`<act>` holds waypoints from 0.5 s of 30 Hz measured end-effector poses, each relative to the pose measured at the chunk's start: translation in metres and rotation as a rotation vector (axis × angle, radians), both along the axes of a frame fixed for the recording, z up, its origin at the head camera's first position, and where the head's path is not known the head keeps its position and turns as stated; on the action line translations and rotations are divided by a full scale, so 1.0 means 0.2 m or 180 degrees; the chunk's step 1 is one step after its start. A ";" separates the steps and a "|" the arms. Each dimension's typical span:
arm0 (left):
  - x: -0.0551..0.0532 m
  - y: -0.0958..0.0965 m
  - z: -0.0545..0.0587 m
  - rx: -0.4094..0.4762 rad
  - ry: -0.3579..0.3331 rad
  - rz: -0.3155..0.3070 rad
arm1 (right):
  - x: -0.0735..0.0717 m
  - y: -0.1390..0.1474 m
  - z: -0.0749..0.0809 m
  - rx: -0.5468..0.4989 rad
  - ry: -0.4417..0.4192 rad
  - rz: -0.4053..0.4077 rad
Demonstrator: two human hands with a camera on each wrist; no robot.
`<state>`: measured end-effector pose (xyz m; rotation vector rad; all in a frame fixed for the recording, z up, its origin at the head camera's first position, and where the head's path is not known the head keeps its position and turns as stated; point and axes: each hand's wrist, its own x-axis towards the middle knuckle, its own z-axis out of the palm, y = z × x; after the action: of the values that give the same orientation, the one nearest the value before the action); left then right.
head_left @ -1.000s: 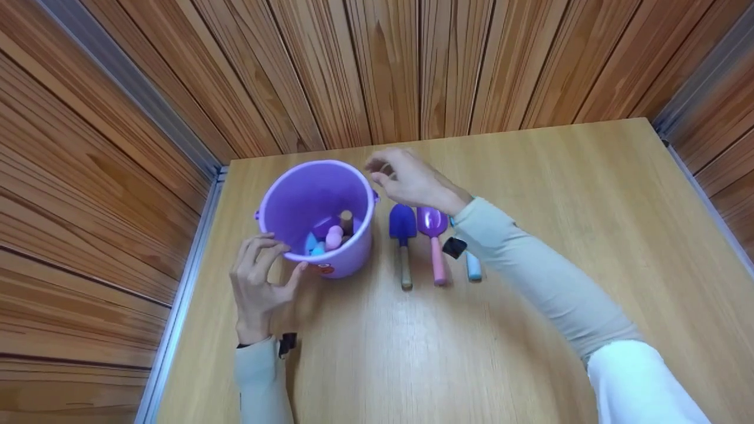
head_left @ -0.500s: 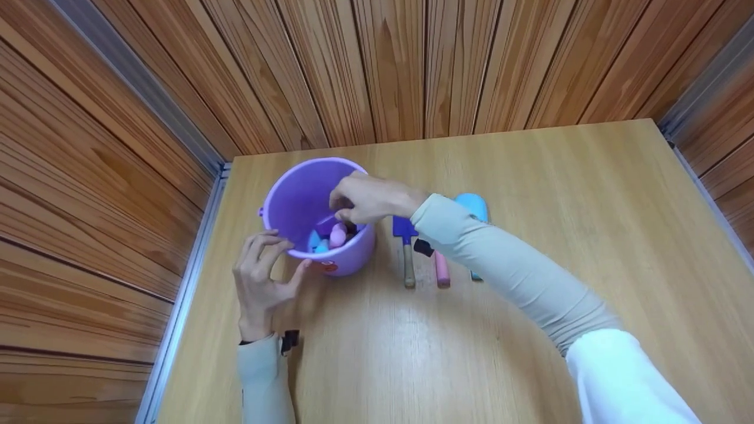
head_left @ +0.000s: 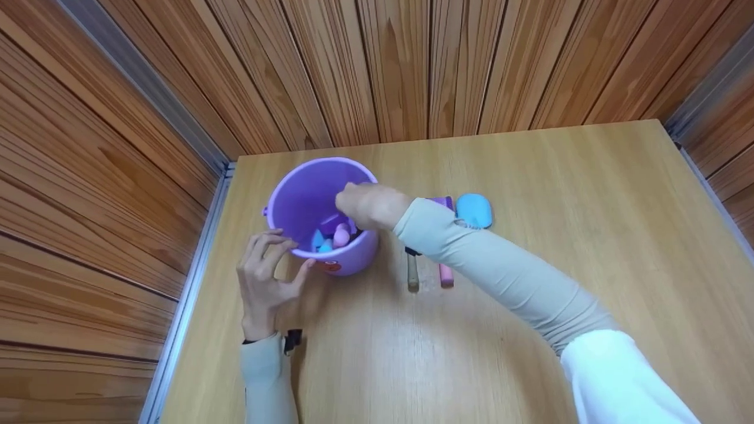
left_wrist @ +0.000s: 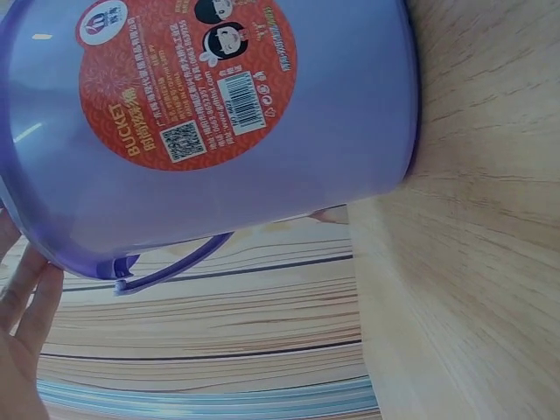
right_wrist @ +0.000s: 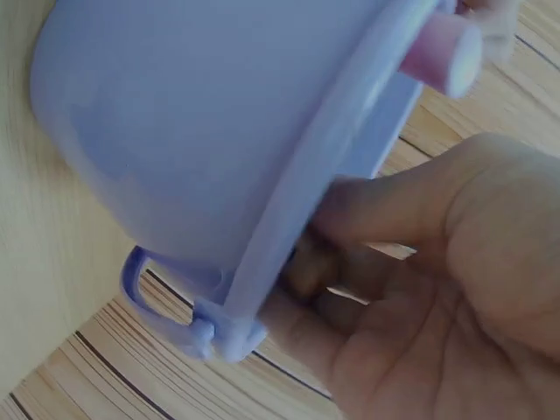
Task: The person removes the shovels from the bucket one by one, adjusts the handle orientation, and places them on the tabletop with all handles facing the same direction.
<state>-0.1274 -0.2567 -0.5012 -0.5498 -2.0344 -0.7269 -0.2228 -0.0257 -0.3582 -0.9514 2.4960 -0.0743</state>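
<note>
In the head view, the right hand (head_left: 374,205) reaches in from the lower right, its forearm slanting across the frame and its knuckles bent down over the purple bucket (head_left: 353,259), left of centre; its fingertips are hidden there. The left hand (head_left: 265,277), at left, rises from the lower edge with fingers bent over the near rim and thumb spread against the outer wall, lightly holding it. Inside lie a rounded pink piece (head_left: 341,234) and pale blue pieces (head_left: 323,242). Partly under the right forearm are a wood-coloured handle (head_left: 413,274), a smooth pink handle (head_left: 446,275) and a rounded blue scoop (head_left: 474,211), on a wood-grained table (head_left: 377,365).

In the left wrist view, the bucket's glossy wall fills the upper left, bearing a round red label (left_wrist: 188,79); the fingers meet the rim at lower left.

In the right wrist view, thumb and fingers close round a brown rounded piece (right_wrist: 311,267) at the bucket's mouth, lower centre. The pink piece's blunt end juts past the rim, upper right.
</note>
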 end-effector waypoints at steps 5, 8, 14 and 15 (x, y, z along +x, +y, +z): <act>0.00 0.00 0.00 0.0032 -0.0011 -0.0025 | 0.02 -0.03 -0.05 0.0363 0.0405 0.0146; 0.00 0.00 0.00 0.0031 -0.0020 -0.0034 | 0.03 -0.06 -0.07 0.0472 0.0484 0.0129; 0.01 -0.01 -0.01 0.0002 -0.0036 0.0007 | 0.04 -0.15 -0.09 0.0923 0.0587 0.0052; 0.01 -0.01 -0.01 -0.0004 -0.0029 0.0016 | 0.04 -0.17 -0.10 0.1020 0.0643 0.0059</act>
<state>-0.1252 -0.2582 -0.5030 -0.5426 -2.0442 -0.7265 -0.2151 -0.0595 -0.3774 -0.8817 2.5725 0.4351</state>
